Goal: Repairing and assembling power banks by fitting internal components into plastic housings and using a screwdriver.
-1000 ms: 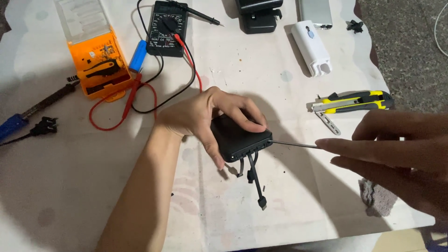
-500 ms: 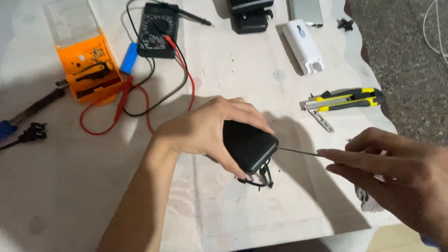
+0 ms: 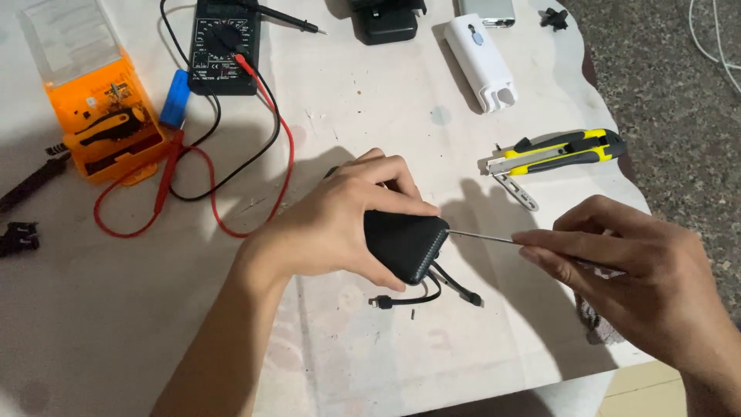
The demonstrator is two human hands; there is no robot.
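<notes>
- Your left hand lay over a small black case near the middle of the white worktop, its fingers clamped around the case's top and near side.
- Your right hand held a thin metal probe, its fingers pinched together on the handle end; the probe's tip touched the case's right corner.
- Two short black cables hung from the underside of the case and lay on the worktop just in front of it.
- A yellow and black utility knife rested to the right of the case, near the worktop's edge and apart from both hands.
- A black multimeter sat at the far side, with its red lead and black lead looping across the worktop toward your left hand.
- An orange tool box with a clear lid stood at the far left, and a small blue cylinder lay between it and the multimeter.
- A white plastic gadget lay at the far side, right of the multimeter, well apart from the case.
- A black charger block sat at the top edge, partly out of view.
</notes>
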